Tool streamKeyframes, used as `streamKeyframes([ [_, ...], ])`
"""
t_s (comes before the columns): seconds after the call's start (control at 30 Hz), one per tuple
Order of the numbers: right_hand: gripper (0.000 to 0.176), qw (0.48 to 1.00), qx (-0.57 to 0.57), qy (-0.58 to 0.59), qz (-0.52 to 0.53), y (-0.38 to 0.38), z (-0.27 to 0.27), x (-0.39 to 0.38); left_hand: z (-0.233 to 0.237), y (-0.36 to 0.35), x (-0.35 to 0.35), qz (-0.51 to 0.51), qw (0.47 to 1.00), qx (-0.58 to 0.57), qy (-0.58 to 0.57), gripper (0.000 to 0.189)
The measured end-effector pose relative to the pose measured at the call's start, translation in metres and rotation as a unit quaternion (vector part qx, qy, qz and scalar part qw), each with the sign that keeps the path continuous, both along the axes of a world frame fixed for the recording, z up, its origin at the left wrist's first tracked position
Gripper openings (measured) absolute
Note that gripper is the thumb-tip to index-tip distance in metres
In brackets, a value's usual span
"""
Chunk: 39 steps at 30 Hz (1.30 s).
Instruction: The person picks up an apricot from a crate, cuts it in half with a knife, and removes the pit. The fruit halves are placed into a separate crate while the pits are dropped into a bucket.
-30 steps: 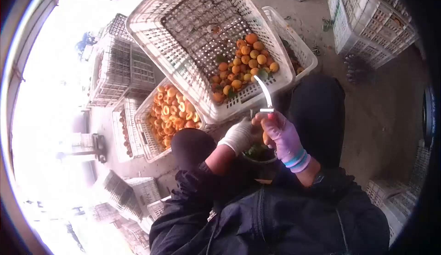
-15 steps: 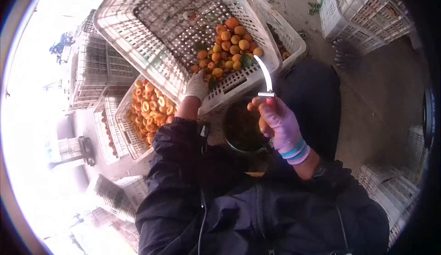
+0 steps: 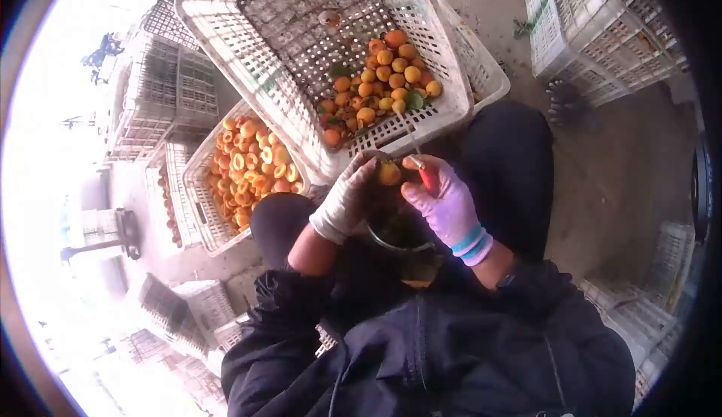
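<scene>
My left hand [image 3: 350, 195], in a whitish glove, is closed around an apricot [image 3: 389, 173]. Close beside it, my right hand [image 3: 444, 200] in a pink-lilac glove grips a knife [image 3: 429, 178] by its red handle; its thin blade points up and away. Just beyond both hands, a tilted white crate [image 3: 323, 163] holds whole apricots [image 3: 383, 78] with a few green leaves, gathered toward its near right corner. To the left, a lower crate [image 3: 197, 220] is filled with halved apricots [image 3: 244, 165]. Under my hands sits a dark bucket [image 3: 402, 247], its contents hard to make out.
Another white crate [image 3: 492, 78] lies beneath the tilted one. Crates [image 3: 594, 33] are stacked at upper right, more [image 3: 162, 86] at upper left and others [image 3: 639, 312] at lower right. My knees [image 3: 511, 169] flank the bucket.
My left hand has come out of the tilted crate with an apricot and is now before me. My right hand has lowered the knife beside it. The view has shifted slightly.
</scene>
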State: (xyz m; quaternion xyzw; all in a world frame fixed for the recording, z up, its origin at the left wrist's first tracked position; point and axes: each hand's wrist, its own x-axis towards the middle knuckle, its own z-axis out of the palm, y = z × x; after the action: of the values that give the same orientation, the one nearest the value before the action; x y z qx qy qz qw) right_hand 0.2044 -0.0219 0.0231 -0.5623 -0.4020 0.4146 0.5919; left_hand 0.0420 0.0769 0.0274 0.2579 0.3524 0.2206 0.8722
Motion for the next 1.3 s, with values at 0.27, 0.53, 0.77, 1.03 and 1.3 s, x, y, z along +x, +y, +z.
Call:
streamKeyframes([
  [0.27,0.035,0.991,0.030,0.095,0.089,-0.010,-0.001,-0.021,0.008,-0.074,-0.026,0.012,0.978,0.195,0.078,0.063],
  [0.53,0.027,0.996,-0.024,0.023,0.083,-0.037,0.026,-0.025,0.011,-0.068,-0.038,0.139,0.975,0.171,-0.025,0.049],
  [0.77,0.029,0.974,-0.051,-0.188,0.116,-0.044,0.030,-0.034,0.002,-0.068,-0.039,0.154,0.969,0.182,-0.068,0.046],
  [1.03,0.023,0.965,-0.046,-0.226,0.124,-0.042,0.020,-0.039,0.001,-0.068,-0.042,0.158,0.966,0.197,-0.059,0.044],
  [1.3,0.026,0.953,-0.050,-0.265,0.137,-0.039,0.020,-0.039,-0.006,-0.069,-0.037,0.166,0.960,0.224,-0.024,0.044],
])
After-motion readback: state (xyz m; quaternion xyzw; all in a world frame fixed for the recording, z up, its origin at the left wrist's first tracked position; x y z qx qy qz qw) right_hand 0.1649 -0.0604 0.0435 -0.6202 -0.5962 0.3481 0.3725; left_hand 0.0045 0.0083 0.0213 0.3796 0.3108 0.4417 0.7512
